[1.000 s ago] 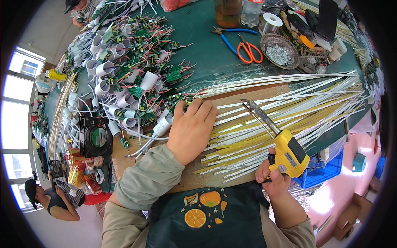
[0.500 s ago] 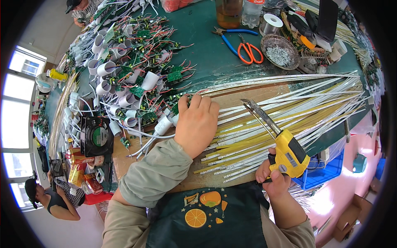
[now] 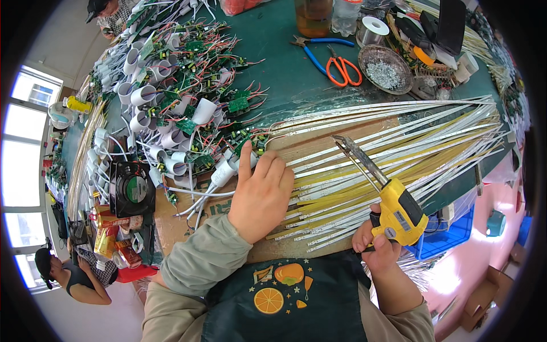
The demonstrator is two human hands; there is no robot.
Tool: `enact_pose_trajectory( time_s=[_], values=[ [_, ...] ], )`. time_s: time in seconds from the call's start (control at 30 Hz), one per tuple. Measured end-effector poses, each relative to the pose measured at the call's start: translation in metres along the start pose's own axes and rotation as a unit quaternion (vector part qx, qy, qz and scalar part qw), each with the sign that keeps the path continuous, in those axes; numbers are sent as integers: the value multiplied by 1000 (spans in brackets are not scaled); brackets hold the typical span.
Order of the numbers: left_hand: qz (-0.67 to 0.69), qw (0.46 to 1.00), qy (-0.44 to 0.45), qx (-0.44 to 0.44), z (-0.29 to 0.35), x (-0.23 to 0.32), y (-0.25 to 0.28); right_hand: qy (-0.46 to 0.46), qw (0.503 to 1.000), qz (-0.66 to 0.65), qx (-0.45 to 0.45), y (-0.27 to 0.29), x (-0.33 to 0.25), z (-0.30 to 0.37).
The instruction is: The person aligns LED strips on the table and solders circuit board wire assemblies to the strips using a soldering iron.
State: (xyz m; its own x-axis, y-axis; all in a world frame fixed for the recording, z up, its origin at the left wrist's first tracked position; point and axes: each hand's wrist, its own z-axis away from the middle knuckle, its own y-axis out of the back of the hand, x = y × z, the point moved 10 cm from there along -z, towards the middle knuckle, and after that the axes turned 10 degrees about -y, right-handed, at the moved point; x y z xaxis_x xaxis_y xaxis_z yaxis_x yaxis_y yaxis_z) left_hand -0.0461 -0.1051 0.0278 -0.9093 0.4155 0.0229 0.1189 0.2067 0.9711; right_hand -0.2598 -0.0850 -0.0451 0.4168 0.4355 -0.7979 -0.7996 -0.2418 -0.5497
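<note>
My left hand [image 3: 261,194] lies flat on the ends of several white and yellow light strips [image 3: 393,142] fanned across a brown board [image 3: 296,145], its index finger stretched toward a small green circuit board [image 3: 257,143]. My right hand [image 3: 379,245] grips a yellow soldering gun [image 3: 399,208] by its handle. The gun's long metal tip [image 3: 356,157] points up and left, hovering over the strips to the right of my left hand.
A heap of white lamp sockets and green circuit boards with red wires [image 3: 176,108] fills the left. Orange scissors [image 3: 343,68], blue pliers [image 3: 316,51], a metal dish [image 3: 384,68], a solder spool [image 3: 373,27] and a black fan [image 3: 132,188] lie around. Another person [image 3: 74,279] sits lower left.
My left hand has slid up along the strip ends toward the green boards, with its index finger now stretched out. The soldering gun has stayed almost still.
</note>
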Motion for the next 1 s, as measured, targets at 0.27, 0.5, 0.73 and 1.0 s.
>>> enact_pose_trajectory(
  time_s=[0.27,0.5,0.73,1.0],
  values=[
    [29,997,-21,63,17,-9,22,7,1000,-13,0,5,1,2],
    [-16,999,15,50,35,-16,24,-3,1000,-25,3,5,3,1],
    [1,997,31,67,36,-30,18,5,1000,6,11,7,4,1],
    [22,997,15,73,33,-23,27,29,999,4,15,15,4,1]
  ],
)
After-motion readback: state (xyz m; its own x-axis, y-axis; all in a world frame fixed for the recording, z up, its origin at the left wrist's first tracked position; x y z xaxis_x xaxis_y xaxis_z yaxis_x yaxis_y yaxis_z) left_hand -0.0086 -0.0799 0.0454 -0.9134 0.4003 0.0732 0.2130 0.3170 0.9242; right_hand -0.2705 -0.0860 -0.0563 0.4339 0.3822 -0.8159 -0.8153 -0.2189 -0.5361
